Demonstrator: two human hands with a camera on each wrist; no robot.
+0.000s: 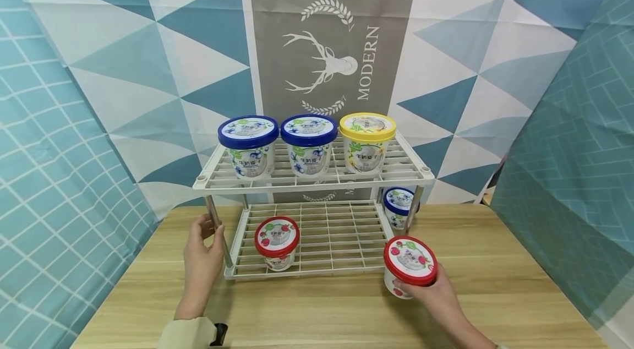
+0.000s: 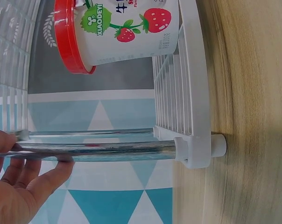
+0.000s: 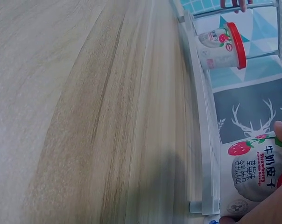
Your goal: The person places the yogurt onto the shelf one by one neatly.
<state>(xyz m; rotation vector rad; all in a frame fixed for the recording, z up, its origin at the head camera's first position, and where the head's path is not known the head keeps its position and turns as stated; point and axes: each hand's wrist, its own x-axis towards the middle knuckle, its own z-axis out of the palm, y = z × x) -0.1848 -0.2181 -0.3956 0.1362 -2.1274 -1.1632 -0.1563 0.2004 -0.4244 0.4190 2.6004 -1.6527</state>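
My left hand (image 1: 204, 250) is at the front left metal post (image 2: 117, 150) of a white two-tier rack (image 1: 317, 190), its fingers and thumb around the post. In my right hand (image 1: 436, 296) is a white tub with a red lid (image 1: 410, 261) and strawberry print. I hold this tub in front of the lower shelf's right front corner; in the right wrist view its printed side (image 3: 253, 170) faces the camera. Another red-lidded strawberry tub (image 1: 277, 241) stands upright at the left of the lower shelf.
On the upper shelf stand two blue-lidded tubs (image 1: 252, 162) (image 1: 309, 161) and a yellow-lidded tub (image 1: 366, 156). Another blue-lidded tub (image 1: 398, 219) is behind the rack's right front post. The rack stands on a wooden table (image 1: 307, 316), before a patterned cloth (image 1: 208, 52).
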